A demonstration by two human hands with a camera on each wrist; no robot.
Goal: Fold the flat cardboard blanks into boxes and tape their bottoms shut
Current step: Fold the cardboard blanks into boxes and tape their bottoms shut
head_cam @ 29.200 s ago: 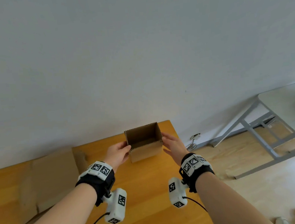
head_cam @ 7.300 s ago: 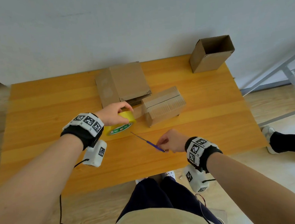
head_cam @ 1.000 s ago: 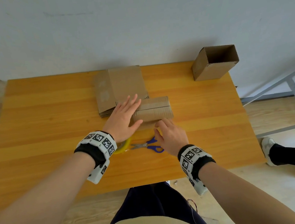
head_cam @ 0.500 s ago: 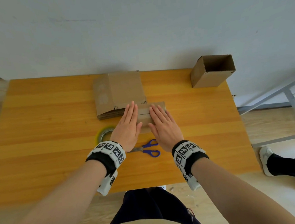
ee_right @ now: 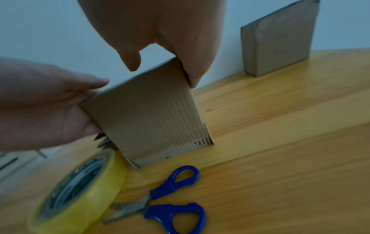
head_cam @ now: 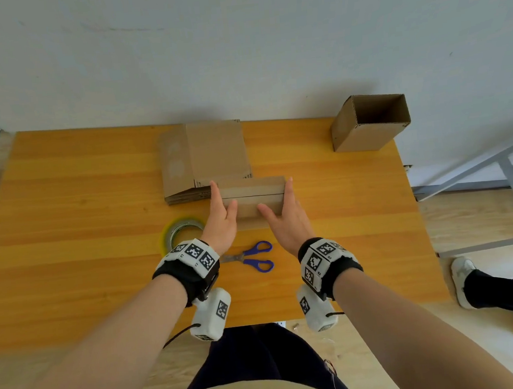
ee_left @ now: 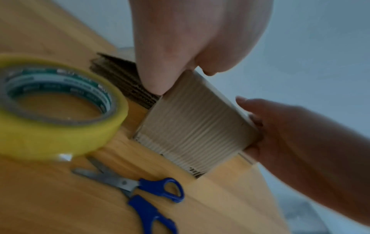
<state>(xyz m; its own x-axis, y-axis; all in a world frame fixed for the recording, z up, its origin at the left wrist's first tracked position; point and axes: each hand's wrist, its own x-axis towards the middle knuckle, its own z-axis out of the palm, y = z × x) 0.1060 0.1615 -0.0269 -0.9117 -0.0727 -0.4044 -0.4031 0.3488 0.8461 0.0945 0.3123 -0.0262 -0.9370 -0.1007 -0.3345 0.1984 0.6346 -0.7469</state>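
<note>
A small cardboard box (head_cam: 253,194) stands on the wooden table (head_cam: 65,217) with its closed, seamed bottom facing up. My left hand (head_cam: 222,211) lies against its left end with straight fingers and its thumb on the near face. My right hand (head_cam: 282,207) mirrors this on the right end. In the left wrist view the left hand (ee_left: 180,47) meets the box (ee_left: 192,126) at its corner. In the right wrist view the right hand (ee_right: 170,31) reaches over the box (ee_right: 148,117) from above. A stack of flat blanks (head_cam: 205,158) lies just behind.
A yellowish tape roll (head_cam: 182,231) lies left of my left wrist. Blue-handled scissors (head_cam: 251,256) lie shut between my wrists. A finished open box (head_cam: 370,122) stands at the far right corner. Someone's leg and shoe (head_cam: 490,291) and a metal table frame (head_cam: 510,166) are right of the table.
Both hands have slid apart from the top of the box to its two ends. The tape roll and scissors have stayed put.
</note>
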